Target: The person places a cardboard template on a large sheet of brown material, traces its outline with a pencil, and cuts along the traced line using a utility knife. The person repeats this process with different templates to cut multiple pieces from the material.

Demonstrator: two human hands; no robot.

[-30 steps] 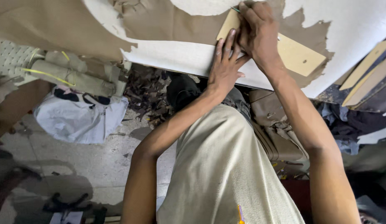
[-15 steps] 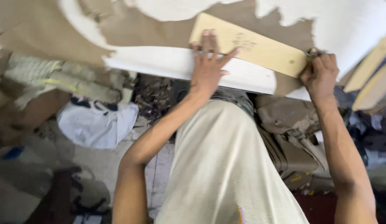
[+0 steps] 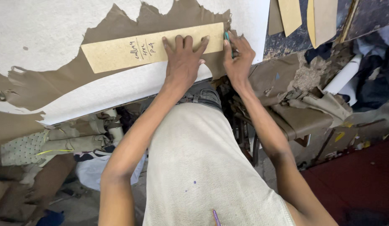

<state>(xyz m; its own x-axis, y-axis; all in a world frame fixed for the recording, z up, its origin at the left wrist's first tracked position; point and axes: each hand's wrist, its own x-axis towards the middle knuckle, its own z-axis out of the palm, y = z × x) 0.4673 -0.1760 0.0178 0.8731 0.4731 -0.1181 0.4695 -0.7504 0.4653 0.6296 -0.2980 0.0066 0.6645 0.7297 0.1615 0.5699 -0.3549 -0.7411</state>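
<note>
A long tan cardboard pattern strip (image 3: 119, 51) with handwriting lies across a brown hide (image 3: 169, 21) spread on a white table (image 3: 39, 29). My left hand (image 3: 182, 58) presses flat on the strip's right half, fingers spread. My right hand (image 3: 238, 56) sits at the strip's right end, gripping a small teal marking tool (image 3: 226, 37) against the edge.
More tan cardboard pieces (image 3: 324, 16) lie at the top right on a dark surface. Rolled brown scraps (image 3: 73, 138) and white cloth (image 3: 92, 169) pile under the table at left. Folded brown material (image 3: 303, 113) rests on a stool at right; red floor (image 3: 362, 175) beyond.
The view has shifted right and steadied. My right hand has moved along the strip to its right end, and my left hand still pins the strip down.
</note>
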